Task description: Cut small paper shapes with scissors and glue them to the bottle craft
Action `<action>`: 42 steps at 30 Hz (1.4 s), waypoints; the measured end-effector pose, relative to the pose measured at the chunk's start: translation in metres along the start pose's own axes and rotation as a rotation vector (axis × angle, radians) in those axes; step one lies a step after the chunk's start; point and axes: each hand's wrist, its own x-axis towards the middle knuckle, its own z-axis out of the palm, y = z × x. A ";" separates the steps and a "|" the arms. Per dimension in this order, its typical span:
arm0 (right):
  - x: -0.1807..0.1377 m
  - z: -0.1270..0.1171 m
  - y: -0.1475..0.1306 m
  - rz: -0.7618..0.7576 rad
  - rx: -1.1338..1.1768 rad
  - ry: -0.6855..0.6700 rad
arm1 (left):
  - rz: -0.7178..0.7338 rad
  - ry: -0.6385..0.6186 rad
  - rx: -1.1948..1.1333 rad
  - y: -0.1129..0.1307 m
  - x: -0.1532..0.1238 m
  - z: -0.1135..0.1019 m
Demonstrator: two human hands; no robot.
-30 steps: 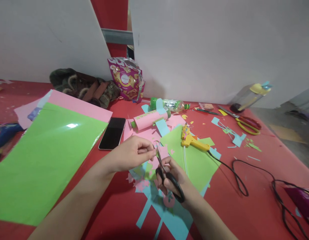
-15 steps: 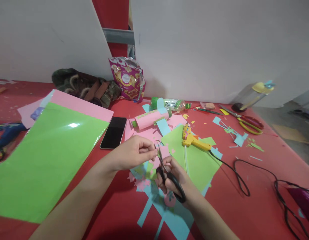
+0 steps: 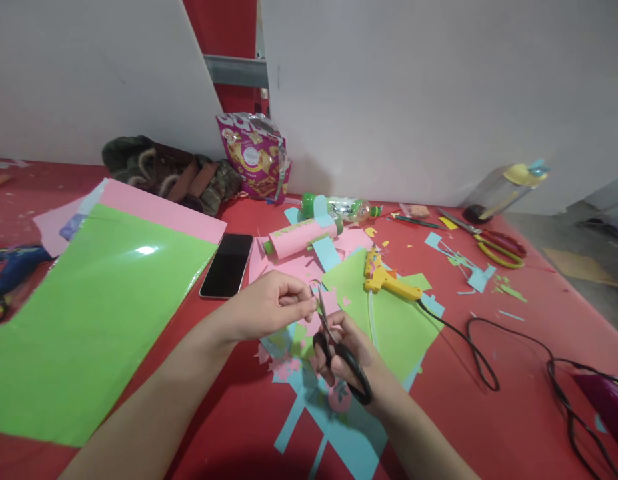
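My right hand holds black-handled scissors, fingers in the loops and blades pointing up and away, slightly apart. Just left of the blades, my left hand is closed in a pinch on a small piece of paper, mostly hidden by the fingertips. A thin curl of paper shows by the blade tips. Below both hands lie pink star cutouts, a round pink cutout and light blue paper. Green paper spreads to the right, with a yellow glue gun on it.
Left of my hands are a black phone and a large green sheet. Behind lie a pink paper-wrapped roll, a plastic bottle and a snack bag. Red-and-yellow-handled scissors and a black cord are at right.
The scissor blades have opened a little beside the left fingertips. Both hands stay in nearly the same place, and the things on the table have not moved.
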 end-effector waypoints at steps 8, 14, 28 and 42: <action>0.002 -0.002 0.006 -0.053 0.044 -0.006 | 0.049 0.050 -0.074 -0.002 0.003 0.006; 0.002 -0.005 0.010 -0.084 0.068 -0.001 | 0.066 0.095 -0.145 -0.002 0.005 0.014; 0.000 -0.005 0.003 -0.057 0.026 -0.071 | 0.052 0.062 -0.044 -0.003 0.000 0.013; 0.001 -0.005 0.003 -0.060 -0.017 -0.064 | 0.006 0.025 0.005 0.001 0.000 0.009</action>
